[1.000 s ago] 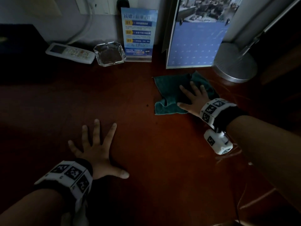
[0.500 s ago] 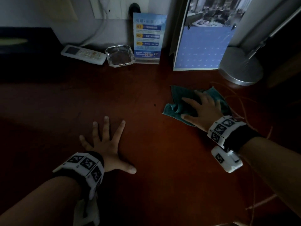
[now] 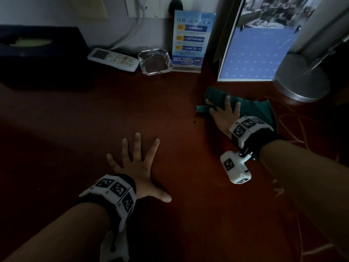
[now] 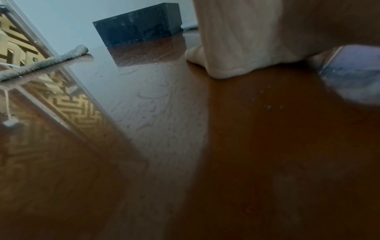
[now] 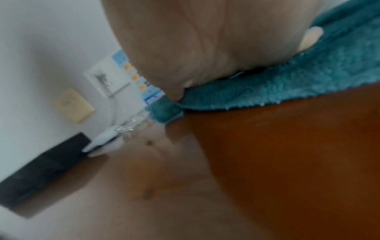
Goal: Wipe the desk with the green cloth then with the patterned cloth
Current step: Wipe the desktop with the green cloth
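Green cloth (image 3: 251, 108) lies half hidden beneath your flat right hand (image 3: 224, 115); your left hand (image 3: 138, 167) rests splayed, released, on the dim desk (image 3: 188, 214).

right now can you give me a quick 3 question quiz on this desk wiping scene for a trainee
1. True or false: the left hand rests flat on the desk.
2. The right hand presses on: A) remote B) green cloth C) ashtray
3. Fill in: the glass ashtray sits between the remote and the blue ____.

Key: 1 true; 2 B; 3 sign.
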The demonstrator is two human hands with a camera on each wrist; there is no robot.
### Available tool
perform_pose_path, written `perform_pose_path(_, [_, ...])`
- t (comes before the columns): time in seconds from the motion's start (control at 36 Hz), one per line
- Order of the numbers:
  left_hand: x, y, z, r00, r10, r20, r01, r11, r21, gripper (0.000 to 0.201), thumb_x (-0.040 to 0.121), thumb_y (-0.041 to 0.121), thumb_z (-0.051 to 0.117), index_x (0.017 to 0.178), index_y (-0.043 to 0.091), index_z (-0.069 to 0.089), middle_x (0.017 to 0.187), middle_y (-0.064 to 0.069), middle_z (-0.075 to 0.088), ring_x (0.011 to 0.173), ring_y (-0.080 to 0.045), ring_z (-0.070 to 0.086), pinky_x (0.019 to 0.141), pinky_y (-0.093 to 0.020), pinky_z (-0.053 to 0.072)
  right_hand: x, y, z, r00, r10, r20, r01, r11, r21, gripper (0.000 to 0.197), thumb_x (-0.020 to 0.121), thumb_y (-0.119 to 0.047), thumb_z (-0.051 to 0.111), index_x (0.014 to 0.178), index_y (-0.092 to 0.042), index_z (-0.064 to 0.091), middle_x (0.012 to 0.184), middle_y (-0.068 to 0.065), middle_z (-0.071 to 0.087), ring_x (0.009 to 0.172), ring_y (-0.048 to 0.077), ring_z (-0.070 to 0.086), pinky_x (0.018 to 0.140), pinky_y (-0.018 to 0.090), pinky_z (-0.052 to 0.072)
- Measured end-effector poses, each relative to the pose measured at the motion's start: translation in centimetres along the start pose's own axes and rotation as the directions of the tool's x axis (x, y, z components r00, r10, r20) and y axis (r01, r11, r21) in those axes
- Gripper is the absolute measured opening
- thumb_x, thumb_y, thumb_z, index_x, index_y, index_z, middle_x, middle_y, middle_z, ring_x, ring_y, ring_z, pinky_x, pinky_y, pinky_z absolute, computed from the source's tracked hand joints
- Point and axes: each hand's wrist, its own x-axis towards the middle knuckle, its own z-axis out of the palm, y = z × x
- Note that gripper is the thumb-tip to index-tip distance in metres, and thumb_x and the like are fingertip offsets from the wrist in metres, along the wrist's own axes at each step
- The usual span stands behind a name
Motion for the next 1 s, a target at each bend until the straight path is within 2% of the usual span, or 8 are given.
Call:
perform_pose_path(0.06, [0.0,0.0,0.0,1.000,-0.001,0.001,0.001,1.000,0.000,0.147,0.038,0.079,0.072,0.117,0.052,-0.049,0.122,0.001,-0.065,0.122,-0.034,-0.050,0.101,-0.070,-0.016,-0.4,-1.0,0.2,0.998,-0.055,0.033,0.056,0.998,-0.032,0.053,0.081,-0.071,0.002,0.134,-0.069,0.010,0.159,-0.008,-0.010,0.142,0.029,-0.026,0.110,0.063,-0.008])
perform_pose_path(0.11, [0.1,0.0,0.0,1.000,-0.001,-0.003,0.001,1.000,0.000,0.147,0.037,0.080,0.071,0.116,0.052,-0.050,0.122,0.001,-0.065,0.122,-0.035,-0.050,0.101,-0.071,-0.016,-0.3,-1.6,0.4,0.994,-0.096,0.049,0.099,0.993,-0.060,0.075,0.066,-0.076,-0.009,0.138,-0.064,0.008,0.160,-0.005,-0.008,0.141,0.029,-0.028,0.108,0.067,-0.008])
perform_pose_path(0.25, [0.1,-0.1,0.1,1.000,0.000,-0.012,0.000,1.000,0.001,0.147,0.036,0.080,0.071,0.116,0.053,-0.049,0.123,0.001,-0.065,0.123,-0.035,-0.050,0.100,-0.071,-0.016,-3.8,-3.2,-0.5,0.984,-0.072,0.164,0.084,0.994,-0.069,0.044,0.099,-0.054,0.016,0.143,-0.054,0.016,0.155,-0.012,-0.024,0.142,0.023,-0.026,0.106,0.069,-0.011])
perform_pose_path(0.39, [0.0,0.0,0.0,1.000,0.001,-0.006,-0.001,1.000,0.003,0.146,0.038,0.080,0.071,0.116,0.052,-0.049,0.125,0.000,-0.063,0.124,-0.036,-0.049,0.101,-0.071,-0.015,-4.8,-2.1,-0.9,0.940,-0.177,0.292,0.215,0.971,-0.104,0.042,0.095,-0.062,0.026,0.137,-0.063,0.018,0.155,-0.015,-0.022,0.143,0.023,-0.024,0.104,0.067,-0.014])
perform_pose_path(0.53, [0.1,-0.1,0.0,1.000,0.001,-0.007,-0.001,1.000,0.005,0.147,0.037,0.081,0.070,0.119,0.052,-0.049,0.125,0.001,-0.064,0.123,-0.035,-0.049,0.101,-0.072,-0.014,-4.4,-1.4,-3.4,0.976,-0.212,-0.040,0.216,0.962,0.167,0.034,0.096,-0.053,0.039,0.128,-0.049,0.051,0.157,-0.011,0.020,0.147,0.021,0.003,0.110,0.065,-0.008])
perform_pose_path(0.58, [0.1,-0.1,0.0,1.000,0.000,-0.011,0.000,1.000,0.005,0.148,0.036,0.081,0.070,0.119,0.052,-0.048,0.125,0.001,-0.064,0.123,-0.035,-0.049,0.101,-0.072,-0.014,-4.0,-1.4,-3.1,0.986,-0.126,-0.112,0.132,0.990,0.054,0.040,0.095,-0.055,0.041,0.134,-0.051,0.043,0.158,-0.010,0.015,0.147,0.022,0.002,0.112,0.063,-0.002])
perform_pose_path(0.75, [0.0,0.0,0.0,1.000,0.002,-0.011,-0.002,1.000,0.002,0.147,0.037,0.080,0.071,0.118,0.052,-0.048,0.126,0.001,-0.063,0.124,-0.035,-0.049,0.101,-0.071,-0.015,-4.2,-3.2,-0.5,0.999,-0.002,0.045,0.008,0.991,-0.130,0.081,0.079,-0.081,0.034,0.144,-0.054,-0.006,0.157,-0.004,-0.024,0.144,0.033,-0.018,0.107,0.070,0.001])
perform_pose_path(1.0, [0.1,0.0,0.0,1.000,-0.007,-0.007,0.007,1.000,0.005,0.148,0.035,0.082,0.070,0.120,0.052,-0.048,0.125,0.001,-0.063,0.125,-0.035,-0.048,0.101,-0.070,-0.013,-6.4,-2.0,1.0,0.982,-0.143,0.119,0.170,0.952,-0.256,0.089,0.067,-0.091,0.031,0.135,-0.062,-0.019,0.150,-0.011,-0.037,0.140,0.029,-0.030,0.102,0.075,-0.007])
